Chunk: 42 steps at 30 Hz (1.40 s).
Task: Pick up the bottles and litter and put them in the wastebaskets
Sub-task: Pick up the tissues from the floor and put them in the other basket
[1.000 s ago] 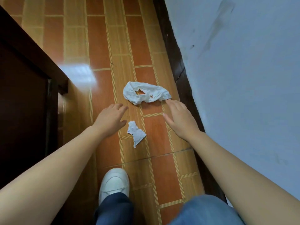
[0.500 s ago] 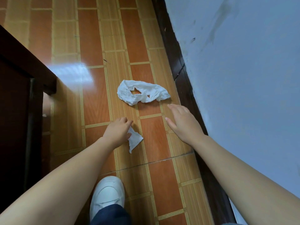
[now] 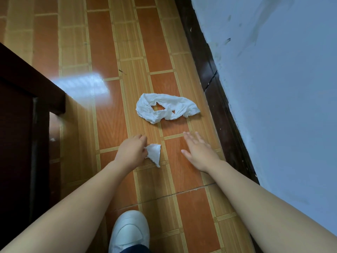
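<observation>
Now that my left hand (image 3: 132, 151) has come down from hovering a second ago, its fingers curl onto the near edge of the small tissue scrap (image 3: 154, 153) at centre frame, pinching it against the floor (image 3: 102, 125); I judge the first pickup is under way. My right hand (image 3: 199, 151) hangs flat and released to the right, empty. Beyond both, toward the upper middle, the large crumpled tissue (image 3: 166, 108) lies untouched near the dark skirting board (image 3: 209, 73).

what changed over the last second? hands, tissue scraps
The left hand came down onto the small tissue scrap and now pinches its edge. The right hand stayed open, fingers spread, short of the large torn tissue, which has not moved on the floor.
</observation>
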{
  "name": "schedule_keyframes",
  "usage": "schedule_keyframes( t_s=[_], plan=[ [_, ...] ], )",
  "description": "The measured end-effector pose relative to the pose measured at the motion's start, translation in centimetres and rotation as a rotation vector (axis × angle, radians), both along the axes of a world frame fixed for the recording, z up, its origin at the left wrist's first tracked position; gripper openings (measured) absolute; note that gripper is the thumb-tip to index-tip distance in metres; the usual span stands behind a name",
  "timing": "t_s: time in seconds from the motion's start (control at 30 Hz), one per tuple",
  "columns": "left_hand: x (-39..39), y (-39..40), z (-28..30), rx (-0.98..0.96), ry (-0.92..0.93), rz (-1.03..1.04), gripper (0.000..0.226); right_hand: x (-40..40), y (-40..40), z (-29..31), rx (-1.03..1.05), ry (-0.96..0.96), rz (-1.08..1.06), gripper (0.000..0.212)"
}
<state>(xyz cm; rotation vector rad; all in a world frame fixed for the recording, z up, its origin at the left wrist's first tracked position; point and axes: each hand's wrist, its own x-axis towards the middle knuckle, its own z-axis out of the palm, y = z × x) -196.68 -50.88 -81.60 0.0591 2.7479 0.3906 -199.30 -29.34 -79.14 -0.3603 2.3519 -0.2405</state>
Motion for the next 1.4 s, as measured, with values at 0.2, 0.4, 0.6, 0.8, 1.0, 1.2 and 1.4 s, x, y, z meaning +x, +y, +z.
schedule_keyframes(
  t_s=[0.2,0.4,0.6,0.8,1.0,1.2,1.4],
  plan=[
    [-0.9,-2.2,-0.2,0.049,0.041,0.289,0.023,0.3,-0.2,-1.1,0.055,-0.029,0.037,0.063],
    [-1.4,-3.7,-1.1,0.089,0.13,0.426,0.018,-1.7,-0.7,-0.4,0.025,0.076,0.036,0.059],
    [-1.5,-4.3,-2.1,0.093,0.031,0.335,0.013,-5.3,-3.7,1.3,-0.075,0.391,0.037,0.049],
    [-1.5,-4.7,-2.7,-0.012,0.041,0.181,0.011,-8.1,-7.4,0.4,-0.172,0.407,0.064,0.047],
    [-1.5,-4.8,-2.8,-0.066,0.063,0.131,0.012,-8.5,-9.0,-0.6,-0.11,0.365,0.069,0.038],
    [-1.7,-4.7,-2.5,-0.059,-0.009,0.118,0.017,-8.6,-9.1,-0.9,-0.177,0.338,-0.027,0.02],
    [-1.9,-4.4,-1.5,-0.078,-0.041,0.109,0.018,-8.5,-7.8,0.9,-0.252,0.315,-0.17,0.013]
  ],
)
